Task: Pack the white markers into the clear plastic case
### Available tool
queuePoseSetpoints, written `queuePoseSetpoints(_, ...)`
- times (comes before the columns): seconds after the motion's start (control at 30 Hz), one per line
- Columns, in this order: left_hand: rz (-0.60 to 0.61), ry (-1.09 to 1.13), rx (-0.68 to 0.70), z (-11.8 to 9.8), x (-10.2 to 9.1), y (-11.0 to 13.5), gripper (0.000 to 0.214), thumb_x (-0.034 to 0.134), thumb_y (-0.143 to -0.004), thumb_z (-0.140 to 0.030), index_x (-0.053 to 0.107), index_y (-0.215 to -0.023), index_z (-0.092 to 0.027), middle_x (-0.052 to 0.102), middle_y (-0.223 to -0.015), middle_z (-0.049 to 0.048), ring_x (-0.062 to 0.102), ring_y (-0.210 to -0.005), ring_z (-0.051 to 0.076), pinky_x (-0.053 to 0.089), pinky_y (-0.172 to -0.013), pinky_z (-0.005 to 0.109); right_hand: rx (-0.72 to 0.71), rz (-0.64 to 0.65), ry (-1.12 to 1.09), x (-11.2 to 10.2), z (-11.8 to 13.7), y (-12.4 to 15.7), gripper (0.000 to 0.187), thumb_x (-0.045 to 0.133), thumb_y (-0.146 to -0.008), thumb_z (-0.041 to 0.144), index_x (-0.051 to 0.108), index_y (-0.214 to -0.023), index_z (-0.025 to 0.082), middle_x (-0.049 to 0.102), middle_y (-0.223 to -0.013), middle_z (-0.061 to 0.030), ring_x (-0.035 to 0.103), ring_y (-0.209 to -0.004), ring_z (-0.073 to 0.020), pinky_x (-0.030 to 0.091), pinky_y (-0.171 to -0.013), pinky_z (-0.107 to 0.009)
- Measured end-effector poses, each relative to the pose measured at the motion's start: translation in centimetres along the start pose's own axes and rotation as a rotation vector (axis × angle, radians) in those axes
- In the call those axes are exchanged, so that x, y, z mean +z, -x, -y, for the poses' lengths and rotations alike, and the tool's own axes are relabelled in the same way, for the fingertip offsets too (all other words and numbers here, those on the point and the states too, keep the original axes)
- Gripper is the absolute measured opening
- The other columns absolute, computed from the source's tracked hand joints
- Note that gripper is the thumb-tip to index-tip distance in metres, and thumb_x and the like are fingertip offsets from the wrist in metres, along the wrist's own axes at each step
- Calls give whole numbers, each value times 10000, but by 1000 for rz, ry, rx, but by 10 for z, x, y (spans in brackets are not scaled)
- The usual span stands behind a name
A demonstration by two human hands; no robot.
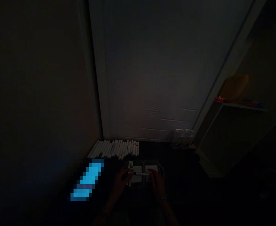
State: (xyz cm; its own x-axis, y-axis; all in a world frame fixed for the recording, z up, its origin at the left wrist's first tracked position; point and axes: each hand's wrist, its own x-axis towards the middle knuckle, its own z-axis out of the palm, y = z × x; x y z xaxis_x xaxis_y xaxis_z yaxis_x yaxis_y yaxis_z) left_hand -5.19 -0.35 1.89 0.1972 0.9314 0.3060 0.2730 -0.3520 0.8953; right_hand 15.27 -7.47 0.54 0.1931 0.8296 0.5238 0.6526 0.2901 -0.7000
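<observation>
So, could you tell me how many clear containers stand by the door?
2: the left container and the right container, side by side below the door; more may be hidden.

The dark floor (187,169) carried a tight row of white markers (113,149) laid side by side against the door. Just below them lay an open case (138,182), with two clear containers (183,138) standing upright by the door. A blurred blue object (87,180) lay left of the case. A shelf (243,106) held an orange object (234,87).
</observation>
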Motion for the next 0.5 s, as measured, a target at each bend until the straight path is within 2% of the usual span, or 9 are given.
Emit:
queuePoseSetpoints(0.2,-67,68,-87,7,-1,0,362,559,-726,-496,651,-871,-177,675,-915,55,606,-903,230,465,-824,351,-169,88,149,4,1,1,243,463,-877,283,555,-1094,226,626,-930,-50,592,-875,-179,475,-767,-294)
queuePoseSetpoints(0.3,-97,32,-66,6,-5,5,332,573,-725,-481,649,-837,-178,670,-879,52,599,-882,230,460,-813,354,-240,119,262,5,4,2,206,462,-873,244,574,-1044,226,627,-878,-47,587,-836,-191,475,-749,-317)
queuePoseSetpoints(0.4,-158,-5,-1,-5,-6,14,289,593,-721,-462,656,-801,-191,662,-854,47,587,-878,227,452,-817,356,-294,129,346,7,8,2,187,485,-859,234,590,-1014,231,622,-869,-52,577,-827,-202,471,-742,-336)
queuePoseSetpoints(0.5,-216,-28,89,-26,0,21,236,598,-737,-426,667,-761,-201,650,-814,40,581,-846,212,452,-805,351,-331,97,371,8,10,3,205,509,-850,250,594,-1036,250,617,-905,-58,567,-830,-202,469,-722,-335)
